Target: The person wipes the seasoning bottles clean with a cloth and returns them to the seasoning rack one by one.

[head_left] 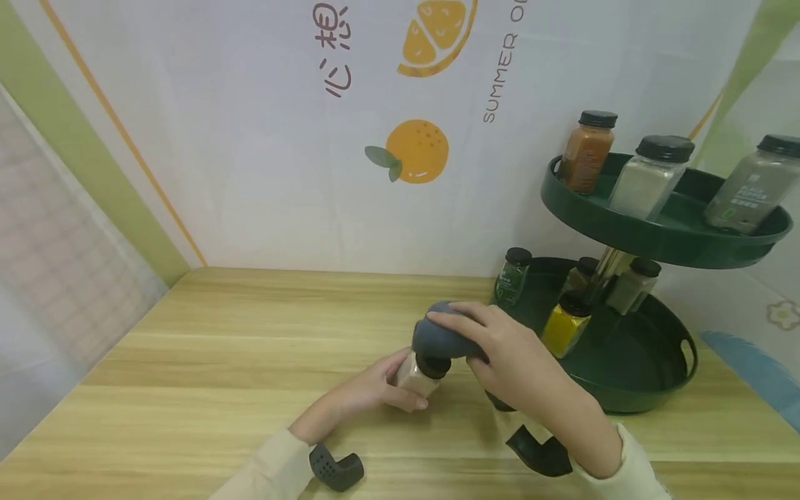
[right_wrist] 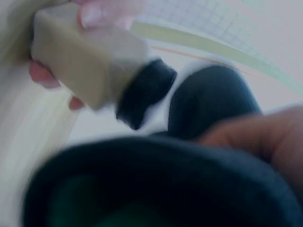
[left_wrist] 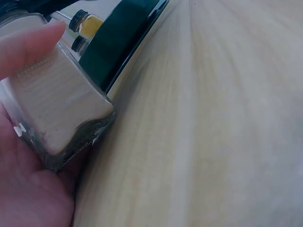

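My left hand grips a clear spice jar of pale powder with a black lid. The jar is tilted toward the right, low over the table, and its base shows in the left wrist view, where the thumb lies across one flat side. From the right, my right hand holds a soft-looking, dark blue, rounded cloth-like bundle at the jar's lid. That bundle looks blurred and bulges beside the lid in the right wrist view. The right palm is hidden.
A green two-tier round rack stands at the right. Its upper tray bears an orange-brown jar, a pale jar and a grey jar. Several smaller jars, including a yellow one, stand on the lower tray. Behind the wooden table hangs a printed curtain.
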`<action>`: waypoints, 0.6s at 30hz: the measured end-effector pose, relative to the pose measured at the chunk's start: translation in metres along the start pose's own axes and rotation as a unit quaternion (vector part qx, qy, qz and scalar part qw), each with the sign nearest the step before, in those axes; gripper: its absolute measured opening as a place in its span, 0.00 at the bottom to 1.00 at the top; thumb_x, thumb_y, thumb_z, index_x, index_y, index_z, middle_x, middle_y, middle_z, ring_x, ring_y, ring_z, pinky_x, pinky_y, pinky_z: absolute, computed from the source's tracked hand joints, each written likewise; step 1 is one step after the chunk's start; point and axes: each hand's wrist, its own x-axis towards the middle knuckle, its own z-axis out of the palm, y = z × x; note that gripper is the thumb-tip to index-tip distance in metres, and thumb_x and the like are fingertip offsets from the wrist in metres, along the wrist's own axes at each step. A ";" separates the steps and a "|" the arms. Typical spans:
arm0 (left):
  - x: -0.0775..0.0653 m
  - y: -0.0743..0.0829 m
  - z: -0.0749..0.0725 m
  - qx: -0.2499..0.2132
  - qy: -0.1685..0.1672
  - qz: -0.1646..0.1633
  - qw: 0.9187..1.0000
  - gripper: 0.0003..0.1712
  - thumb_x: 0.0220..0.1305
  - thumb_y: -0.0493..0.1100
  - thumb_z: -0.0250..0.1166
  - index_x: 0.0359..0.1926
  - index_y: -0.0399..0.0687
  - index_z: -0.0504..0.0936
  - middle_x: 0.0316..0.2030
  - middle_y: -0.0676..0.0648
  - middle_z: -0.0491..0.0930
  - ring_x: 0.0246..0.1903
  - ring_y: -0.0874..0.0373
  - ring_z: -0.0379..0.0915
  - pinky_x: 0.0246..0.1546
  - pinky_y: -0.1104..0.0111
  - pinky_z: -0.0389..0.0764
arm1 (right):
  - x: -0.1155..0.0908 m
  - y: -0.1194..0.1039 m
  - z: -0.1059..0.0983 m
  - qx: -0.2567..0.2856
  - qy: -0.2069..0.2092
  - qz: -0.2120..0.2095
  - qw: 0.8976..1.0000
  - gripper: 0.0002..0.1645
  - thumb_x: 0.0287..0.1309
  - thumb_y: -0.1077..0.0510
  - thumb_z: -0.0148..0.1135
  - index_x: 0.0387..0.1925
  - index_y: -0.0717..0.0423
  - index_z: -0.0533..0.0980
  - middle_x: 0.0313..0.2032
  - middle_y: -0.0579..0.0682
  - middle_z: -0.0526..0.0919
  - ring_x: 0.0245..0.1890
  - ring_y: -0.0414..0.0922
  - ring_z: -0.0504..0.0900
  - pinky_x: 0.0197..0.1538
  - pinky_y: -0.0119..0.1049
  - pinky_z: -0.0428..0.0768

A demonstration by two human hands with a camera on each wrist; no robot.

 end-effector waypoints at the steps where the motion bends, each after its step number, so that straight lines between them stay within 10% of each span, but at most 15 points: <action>1: 0.000 0.000 0.000 -0.007 -0.005 0.006 1.000 0.37 0.53 0.39 0.65 0.64 0.54 0.63 0.48 0.46 0.74 0.46 0.55 0.70 0.50 0.62 0.71 | 0.000 -0.001 0.001 0.009 -0.016 -0.017 1.000 0.43 0.45 0.71 0.65 0.62 0.36 0.67 0.58 0.50 0.73 0.53 0.53 0.76 0.48 0.49 0.79; 18: -0.002 0.002 0.002 -0.002 0.009 -0.033 0.999 0.41 0.53 0.43 0.66 0.67 0.66 0.59 0.51 0.47 0.73 0.49 0.55 0.68 0.53 0.62 0.67 | 0.003 0.017 0.009 0.107 -0.082 -0.026 0.991 0.43 0.43 0.75 0.55 0.60 0.38 0.69 0.57 0.47 0.74 0.55 0.49 0.75 0.54 0.50 0.75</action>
